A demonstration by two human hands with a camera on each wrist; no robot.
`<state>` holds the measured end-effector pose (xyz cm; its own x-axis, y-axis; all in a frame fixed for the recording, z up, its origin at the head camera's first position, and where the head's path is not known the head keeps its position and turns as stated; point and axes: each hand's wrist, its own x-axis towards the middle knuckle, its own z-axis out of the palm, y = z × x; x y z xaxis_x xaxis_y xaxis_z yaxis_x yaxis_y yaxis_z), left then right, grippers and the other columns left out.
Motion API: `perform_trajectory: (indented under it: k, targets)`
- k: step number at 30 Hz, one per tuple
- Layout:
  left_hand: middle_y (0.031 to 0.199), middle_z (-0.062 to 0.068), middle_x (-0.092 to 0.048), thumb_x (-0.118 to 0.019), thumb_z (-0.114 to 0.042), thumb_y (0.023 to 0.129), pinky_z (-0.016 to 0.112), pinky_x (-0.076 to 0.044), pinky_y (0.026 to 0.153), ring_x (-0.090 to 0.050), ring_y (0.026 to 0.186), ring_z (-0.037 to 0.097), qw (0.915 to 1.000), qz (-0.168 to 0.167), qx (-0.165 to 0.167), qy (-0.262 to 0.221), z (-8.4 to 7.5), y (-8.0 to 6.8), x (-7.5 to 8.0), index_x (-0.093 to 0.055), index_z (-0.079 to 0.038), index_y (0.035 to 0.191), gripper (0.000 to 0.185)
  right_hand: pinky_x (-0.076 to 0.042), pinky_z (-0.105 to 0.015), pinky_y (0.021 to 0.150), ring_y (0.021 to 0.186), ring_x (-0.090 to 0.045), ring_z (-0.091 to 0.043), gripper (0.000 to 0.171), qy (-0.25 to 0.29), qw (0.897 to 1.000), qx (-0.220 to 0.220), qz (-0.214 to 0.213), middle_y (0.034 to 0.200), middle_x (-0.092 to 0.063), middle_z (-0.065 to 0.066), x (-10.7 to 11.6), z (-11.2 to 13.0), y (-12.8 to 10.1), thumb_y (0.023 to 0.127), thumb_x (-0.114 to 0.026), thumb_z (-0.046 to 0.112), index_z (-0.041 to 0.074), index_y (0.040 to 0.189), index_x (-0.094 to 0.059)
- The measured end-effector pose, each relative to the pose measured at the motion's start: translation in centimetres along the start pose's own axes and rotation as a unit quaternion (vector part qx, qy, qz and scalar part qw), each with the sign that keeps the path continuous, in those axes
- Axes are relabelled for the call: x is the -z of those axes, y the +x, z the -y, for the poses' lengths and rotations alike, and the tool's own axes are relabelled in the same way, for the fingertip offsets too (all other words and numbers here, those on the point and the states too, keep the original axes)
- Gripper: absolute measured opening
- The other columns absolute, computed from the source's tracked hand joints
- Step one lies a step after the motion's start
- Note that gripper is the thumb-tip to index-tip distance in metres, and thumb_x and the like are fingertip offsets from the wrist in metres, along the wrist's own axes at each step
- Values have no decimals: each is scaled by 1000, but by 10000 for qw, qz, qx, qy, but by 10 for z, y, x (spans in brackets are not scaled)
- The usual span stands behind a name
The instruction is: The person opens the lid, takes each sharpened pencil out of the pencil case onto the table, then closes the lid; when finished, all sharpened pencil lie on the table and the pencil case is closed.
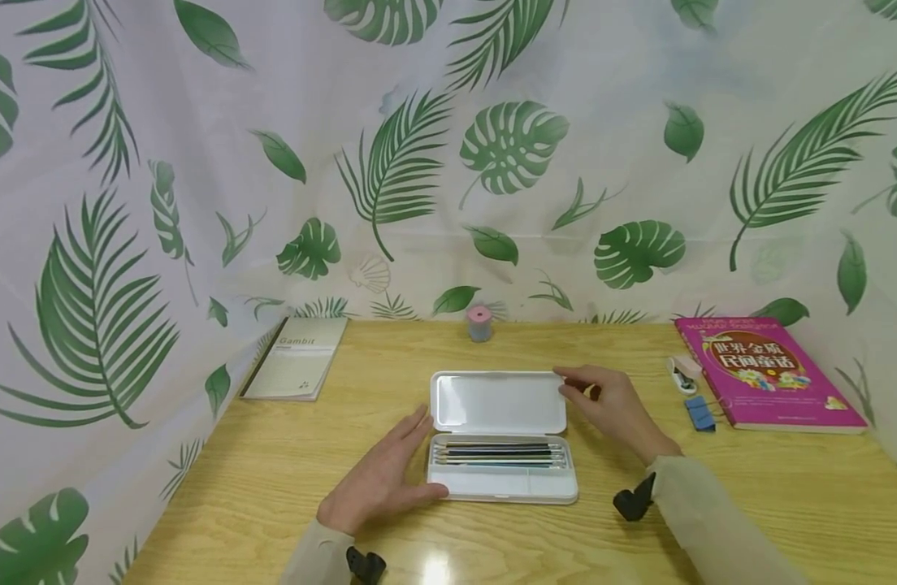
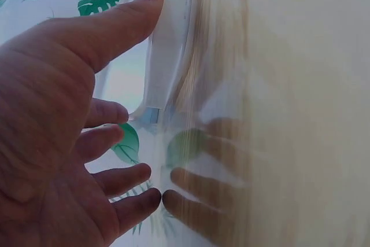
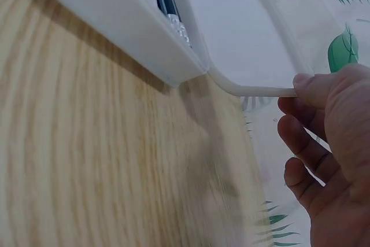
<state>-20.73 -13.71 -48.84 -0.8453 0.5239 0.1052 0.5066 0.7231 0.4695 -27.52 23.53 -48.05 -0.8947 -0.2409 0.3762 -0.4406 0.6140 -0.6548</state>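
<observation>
- A white pencil case (image 1: 501, 439) lies open at the middle of the wooden tabletop (image 1: 748, 487), its lid (image 1: 498, 402) swung back at 12 o'clock of the tray.
- Pencils (image 1: 500, 453) lie side by side in the tray.
- The left hand (image 1: 385, 478) lies flat at 9 o'clock of the case, fingers straight, thumb against the tray's near left corner; it grips nothing.
- The right hand (image 1: 613, 406) sits at 3 o'clock of the lid, fingers curled, thumb and fingertips pinching the lid's right edge.
- A notebook (image 1: 296, 357) lies at 10 o'clock, a small pink-topped pot (image 1: 480, 323) at 12 o'clock, and a magenta book (image 1: 766, 372) at 2 o'clock.
</observation>
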Motion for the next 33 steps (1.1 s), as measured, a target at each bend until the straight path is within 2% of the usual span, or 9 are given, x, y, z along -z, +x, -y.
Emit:
perform_trajectory:
  k: [7, 13, 18, 27, 33]
  targets:
    - [166, 1, -15, -75, -55, 82, 44, -28, 118, -23, 148, 26, 9999, 34, -12, 117, 1, 4, 5, -39, -14, 154, 90, -49, -23, 62, 75, -56, -17, 29, -16, 10000, -75, 11, 97, -71, -1, -3, -2, 8, 96, -67, 13, 9, 125, -70]
    - [166, 3, -15, -72, -56, 85, 47, -30, 117, -22, 148, 36, 9992, 57, -51, 390, 0, 8, 11, -40, -11, 153, 87, -51, -25, 66, 79, -58, -18, 30, -38, 9996, -295, 3, 98, -71, -2, -3, -3, 16, 97, -67, 13, 9, 126, -70]
    - [166, 1, -16, -71, -57, 86, 48, -30, 116, -20, 148, 36, 9990, 75, -80, 436, 0, 10, 14, -42, -10, 152, 85, -51, -26, 67, 81, -57, -19, 30, -58, 9990, -443, -3, 98, -71, -3, -4, -4, 20, 97, -66, 15, 9, 126, -70]
    - [165, 0, -17, -71, -56, 86, 47, -31, 116, -27, 147, 27, 9995, 285, 89, 66, 1, -2, 5, -41, -13, 152, 84, -51, -25, 66, 80, -57, -18, 28, 94, 9985, -540, 62, 95, -70, -1, -16, -6, 11, 96, -68, 14, 8, 123, -71]
    - [164, 1, -21, -68, -59, 88, 46, -35, 114, -34, 144, 26, 9993, 271, 136, 201, 2, -6, 1, -41, -13, 153, 84, -50, -26, 66, 80, -57, -17, 29, 52, 9981, -609, 63, 94, -69, 0, -22, -7, 7, 97, -66, 14, 9, 125, -71]
